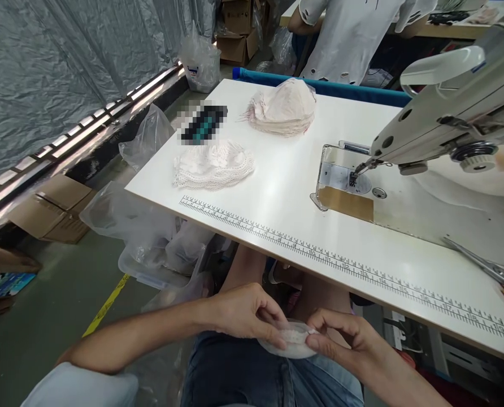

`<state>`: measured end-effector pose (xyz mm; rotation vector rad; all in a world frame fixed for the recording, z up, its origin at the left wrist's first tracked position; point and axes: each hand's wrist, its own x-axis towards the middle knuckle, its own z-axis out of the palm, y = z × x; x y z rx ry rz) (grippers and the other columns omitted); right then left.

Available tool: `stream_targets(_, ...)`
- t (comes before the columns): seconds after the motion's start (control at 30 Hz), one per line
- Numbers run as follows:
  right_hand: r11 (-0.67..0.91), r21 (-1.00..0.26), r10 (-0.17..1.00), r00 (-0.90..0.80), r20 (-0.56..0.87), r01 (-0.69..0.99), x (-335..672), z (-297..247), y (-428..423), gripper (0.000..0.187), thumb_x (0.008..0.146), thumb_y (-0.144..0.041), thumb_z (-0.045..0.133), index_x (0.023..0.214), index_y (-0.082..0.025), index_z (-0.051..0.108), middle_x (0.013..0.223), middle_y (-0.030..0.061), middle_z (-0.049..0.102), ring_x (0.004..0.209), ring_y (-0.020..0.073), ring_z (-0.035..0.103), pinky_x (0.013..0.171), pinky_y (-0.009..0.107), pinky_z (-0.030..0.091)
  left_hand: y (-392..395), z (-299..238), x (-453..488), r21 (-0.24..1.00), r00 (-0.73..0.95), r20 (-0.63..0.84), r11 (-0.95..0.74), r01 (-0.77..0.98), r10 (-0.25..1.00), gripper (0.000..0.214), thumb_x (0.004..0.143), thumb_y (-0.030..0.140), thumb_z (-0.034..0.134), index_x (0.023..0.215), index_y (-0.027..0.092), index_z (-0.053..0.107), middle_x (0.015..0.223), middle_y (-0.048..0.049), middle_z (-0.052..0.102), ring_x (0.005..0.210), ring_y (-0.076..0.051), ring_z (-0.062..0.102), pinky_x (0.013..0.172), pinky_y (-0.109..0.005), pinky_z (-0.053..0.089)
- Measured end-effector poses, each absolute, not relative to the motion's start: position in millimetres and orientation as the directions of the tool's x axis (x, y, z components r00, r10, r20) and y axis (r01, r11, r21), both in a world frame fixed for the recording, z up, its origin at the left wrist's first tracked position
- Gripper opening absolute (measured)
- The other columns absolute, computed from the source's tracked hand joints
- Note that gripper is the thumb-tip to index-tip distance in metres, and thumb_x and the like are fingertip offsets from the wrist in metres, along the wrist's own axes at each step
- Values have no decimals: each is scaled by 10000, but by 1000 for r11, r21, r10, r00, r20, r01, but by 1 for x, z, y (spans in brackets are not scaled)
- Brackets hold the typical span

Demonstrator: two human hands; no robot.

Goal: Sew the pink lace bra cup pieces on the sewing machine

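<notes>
A small, rounded white fabric piece (295,339), partly sheer, is held above my lap, below the table's front edge. My left hand (252,316) pinches its left side between thumb and fingers. Its right end is gripped by my right hand (340,336), thumb against fingertips. On the table, a pile of white lace pieces (213,164) lies to the left. Behind it sits a stack of pale, cup-shaped fabric pieces (281,107) with loose threads at its edges. Neither hand touches these piles.
A sewing machine (430,124) stands on the right of the white table (277,186), with a printed ruler along its front edge. Scissors (485,263) lie at the right. Plastic bags (150,232) and a cardboard box (52,209) are at the left. Another person (349,39) sits beyond.
</notes>
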<state>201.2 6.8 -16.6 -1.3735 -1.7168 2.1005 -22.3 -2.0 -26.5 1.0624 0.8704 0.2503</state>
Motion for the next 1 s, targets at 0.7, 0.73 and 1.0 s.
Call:
stream_targets(0.7,-440,-777,556,-543,-629,449,191,-13,10,297,736,-486,674,671,-204,606,651,-45,472,620,101,395,584,191,354,1,-32,-29,854,698,-473,475,213,538,344,676,276,692,998,155,698,758,-10,663,616,-95,523,562,-158,383)
stream_targets(0.73,-435,-779,556,-546,-627,453,191,-13,10,301,743,-488,665,671,-203,603,651,-44,466,616,102,386,579,195,350,1,-33,-27,858,695,-463,476,195,550,367,654,293,711,992,152,699,774,-16,669,646,-107,546,589,-166,397)
stream_targets(1.0,-367,-779,556,-551,-622,509,193,-12,10,328,785,-516,596,703,-199,598,654,-32,477,602,109,390,580,214,361,-4,-39,-18,819,621,-519,551,163,587,391,629,395,715,887,101,722,706,-49,674,583,-114,543,573,-198,414)
